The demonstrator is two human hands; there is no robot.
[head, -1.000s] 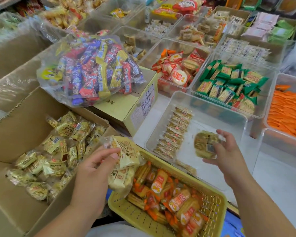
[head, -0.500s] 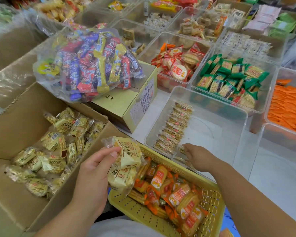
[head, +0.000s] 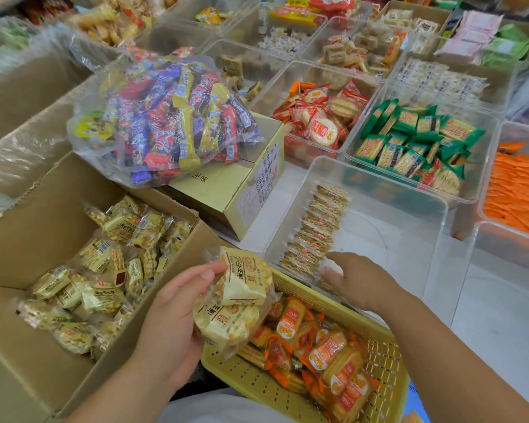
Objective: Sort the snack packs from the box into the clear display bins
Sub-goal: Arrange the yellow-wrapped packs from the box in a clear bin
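Head view: the left hand (head: 168, 315) grips a small stack of round pale-yellow snack packs (head: 242, 285) in clear wrappers. Its thumb presses on the top pack and its fingers curl under the lower one. The stack hangs over the corner where the open brown cardboard box (head: 28, 239) meets the perforated yellow plastic basket (head: 257, 383). More loose yellow packs (head: 104, 270) of the same kind lie heaped in the box.

The right hand (head: 361, 279) reaches over the near wall of the clear rectangular plastic display bin (head: 394, 239). Its fingers are stretched out and loose, holding nothing, and the fingertips touch the near end of the row of packs (head: 318, 227). That row stands on edge along the left side of the bin.

The basket holds orange-wrapped round crackers (head: 327, 352). Behind the box, a clear bag of blue, red and yellow wrapped bars (head: 165, 123) rests on a closed pale-yellow carton (head: 226, 190). Further bins stand on the white table (head: 501, 315) beyond: one with green-wrapped crackers (head: 409, 141), one with red-wrapped crackers (head: 318, 117), and one with orange sachets (head: 516, 190) at the right edge.
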